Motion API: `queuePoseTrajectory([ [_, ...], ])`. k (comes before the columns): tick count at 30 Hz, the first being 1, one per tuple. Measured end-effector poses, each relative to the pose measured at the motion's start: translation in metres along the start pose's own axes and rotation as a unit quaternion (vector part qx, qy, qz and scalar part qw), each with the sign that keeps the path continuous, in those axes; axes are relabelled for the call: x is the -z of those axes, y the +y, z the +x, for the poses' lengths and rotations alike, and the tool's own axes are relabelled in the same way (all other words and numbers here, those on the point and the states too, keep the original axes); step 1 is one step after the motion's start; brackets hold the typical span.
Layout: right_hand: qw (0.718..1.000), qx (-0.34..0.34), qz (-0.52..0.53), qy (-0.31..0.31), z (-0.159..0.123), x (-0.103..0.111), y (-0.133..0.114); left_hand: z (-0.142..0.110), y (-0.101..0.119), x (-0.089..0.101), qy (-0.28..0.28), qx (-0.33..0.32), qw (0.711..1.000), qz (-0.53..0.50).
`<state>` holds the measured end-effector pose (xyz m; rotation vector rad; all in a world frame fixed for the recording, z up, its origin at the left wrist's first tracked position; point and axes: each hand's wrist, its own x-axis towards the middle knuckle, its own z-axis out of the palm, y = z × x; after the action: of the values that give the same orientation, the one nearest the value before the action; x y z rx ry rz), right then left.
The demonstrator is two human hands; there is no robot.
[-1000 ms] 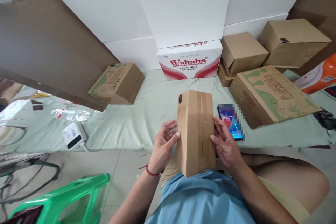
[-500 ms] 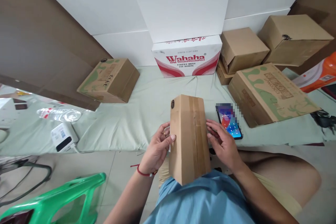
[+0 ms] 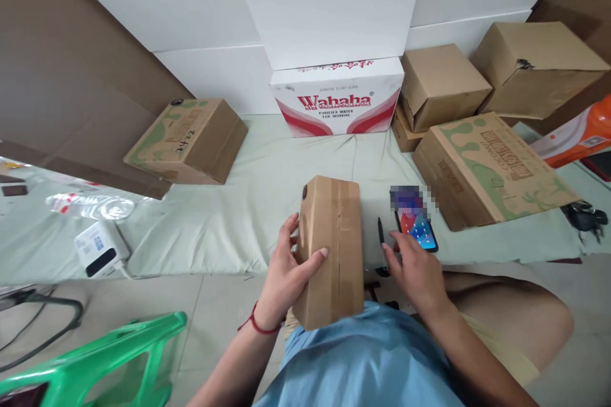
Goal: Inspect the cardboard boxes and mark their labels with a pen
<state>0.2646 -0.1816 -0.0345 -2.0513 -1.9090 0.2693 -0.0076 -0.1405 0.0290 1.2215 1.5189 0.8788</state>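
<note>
My left hand (image 3: 287,272) grips the left side of a small taped cardboard box (image 3: 331,248), thumb laid over its top face; the box stands on end against my lap. Off the box, my right hand (image 3: 414,270) hovers just right of it, fingers loosely spread and holding nothing. A thin black pen-like object (image 3: 381,233) lies on the pale green sheet (image 3: 229,216) between box and hand. A lit phone (image 3: 415,227) lies beside my right fingertips.
A white and red Wahaha carton (image 3: 338,98) stands at the wall. Brown cartons sit at the left (image 3: 188,140) and right (image 3: 491,168), with more stacked behind (image 3: 442,86). A water bottle (image 3: 90,206) and white charger (image 3: 100,247) lie left. A green plastic stool (image 3: 90,362) stands on the floor.
My right hand has let go of the box and moved right toward the phone. My left hand now wraps over the box, which has dropped lower and shifted slightly left.
</note>
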Motion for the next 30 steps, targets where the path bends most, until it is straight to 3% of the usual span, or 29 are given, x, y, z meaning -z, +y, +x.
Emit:
queuePoseTrajectory([
  [3, 0.989, -0.029, -0.072, -0.124, 0.012, 0.001, -0.023, -0.004, 0.008, 0.005, 0.051, -0.12, 0.98, 0.151],
  [6, 0.982, -0.03, -0.08, -0.17, 0.026, 0.003, -0.034, -0.009, 0.012, 0.004, 0.01, -0.169, 0.96, 0.224],
  [9, 0.988, -0.035, -0.009, -0.151, 0.03, 0.005, -0.029, -0.009, 0.012, -0.003, -0.052, -0.179, 0.959, 0.211],
  [12, 0.975, -0.087, 0.196, -0.066, 0.026, 0.018, -0.016, -0.009, 0.007, -0.01, -0.062, -0.181, 0.965, 0.179],
  [14, 0.91, -0.131, 0.394, -0.016, 0.025, 0.033, -0.008, -0.011, 0.004, -0.015, -0.065, -0.178, 0.966, 0.174],
  [17, 0.775, -0.162, 0.61, 0.016, 0.034, 0.059, -0.007, -0.014, -0.001, -0.022, -0.071, -0.169, 0.967, 0.176],
  [18, 0.748, -0.163, 0.643, 0.023, 0.04, 0.067, -0.01, -0.016, -0.001, -0.025, -0.061, -0.177, 0.965, 0.183],
  [20, 0.726, -0.153, 0.669, 0.044, 0.056, 0.078, -0.019, -0.018, -0.002, -0.03, -0.02, -0.219, 0.954, 0.202],
  [22, 0.723, -0.129, 0.675, 0.072, 0.072, 0.083, -0.032, -0.018, -0.001, -0.033, 0.007, -0.28, 0.936, 0.214],
  [25, 0.735, -0.088, 0.667, 0.083, 0.094, 0.08, -0.055, -0.016, 0.002, -0.032, -0.051, -0.345, 0.917, 0.195],
  [27, 0.758, -0.065, 0.647, 0.038, 0.107, 0.074, -0.072, -0.013, 0.007, -0.03, -0.092, -0.355, 0.913, 0.177],
  [30, 0.8, -0.017, 0.598, -0.039, 0.123, 0.06, -0.095, -0.007, 0.014, -0.027, -0.091, -0.349, 0.921, 0.148],
])
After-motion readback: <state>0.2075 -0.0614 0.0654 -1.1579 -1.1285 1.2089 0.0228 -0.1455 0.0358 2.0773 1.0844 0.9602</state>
